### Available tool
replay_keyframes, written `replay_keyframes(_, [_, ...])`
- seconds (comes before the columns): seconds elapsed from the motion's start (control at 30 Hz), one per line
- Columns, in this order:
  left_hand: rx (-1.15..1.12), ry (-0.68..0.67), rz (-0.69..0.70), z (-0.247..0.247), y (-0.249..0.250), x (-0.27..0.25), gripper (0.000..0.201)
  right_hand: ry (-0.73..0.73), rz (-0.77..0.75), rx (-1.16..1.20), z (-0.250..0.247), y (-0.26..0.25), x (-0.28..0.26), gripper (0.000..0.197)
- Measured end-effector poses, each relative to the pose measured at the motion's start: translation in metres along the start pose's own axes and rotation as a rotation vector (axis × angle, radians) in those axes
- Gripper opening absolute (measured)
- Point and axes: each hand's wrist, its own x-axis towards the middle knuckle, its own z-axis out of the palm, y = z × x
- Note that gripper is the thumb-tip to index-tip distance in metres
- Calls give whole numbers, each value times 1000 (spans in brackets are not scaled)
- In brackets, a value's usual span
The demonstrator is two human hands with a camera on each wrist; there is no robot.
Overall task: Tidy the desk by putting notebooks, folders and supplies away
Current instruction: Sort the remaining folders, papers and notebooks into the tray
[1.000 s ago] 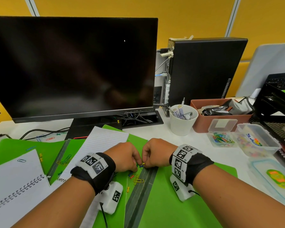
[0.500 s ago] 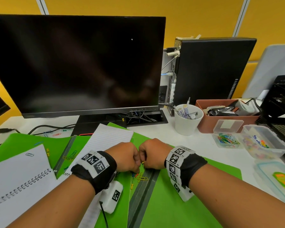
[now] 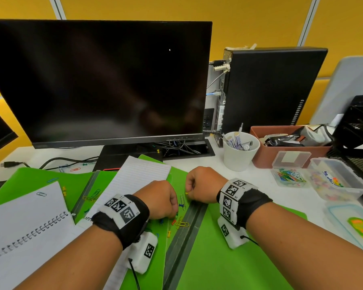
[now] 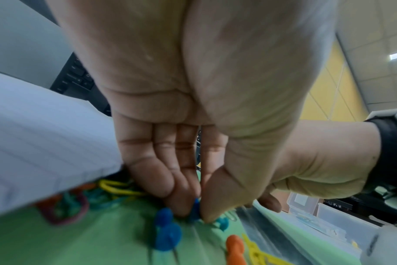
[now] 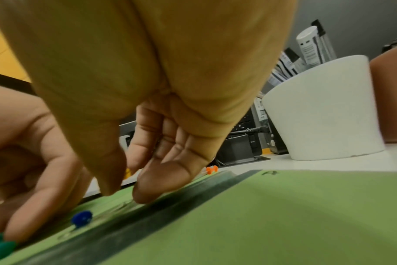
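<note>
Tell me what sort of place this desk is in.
Most likely an office cubicle: a dark monitor and a desktop computer stand before yellow partition panels, with green folders and paper clips spread on the desk.

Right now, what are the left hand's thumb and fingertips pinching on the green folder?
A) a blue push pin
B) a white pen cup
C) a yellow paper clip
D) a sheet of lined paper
A: in the left wrist view the left hand has its thumb and fingertips closed around a small blue push pin on the green plastic folder; the yellow paper clips lie untouched beside it.
</note>
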Motion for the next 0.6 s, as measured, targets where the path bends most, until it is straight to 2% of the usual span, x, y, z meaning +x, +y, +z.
replay_keyframes(0.17, [14, 32, -8, -8, -2, 0, 7, -88, -99, -100, 13, -15, -3, 20])
replay_keyframes(0.33, [14, 21, -23, -13, -9, -4, 10, -117, -109, -181, 20, -24, 1, 15])
replay_keyframes(0.5, [-5, -34, 22, -6, -13, -8, 30, -129, -91, -161, 18, -23, 3, 18])
replay_keyframes(0.6, [-28, -51, 50, -8, -10, -8, 32, -108, -70, -120, 14, -19, 4, 25])
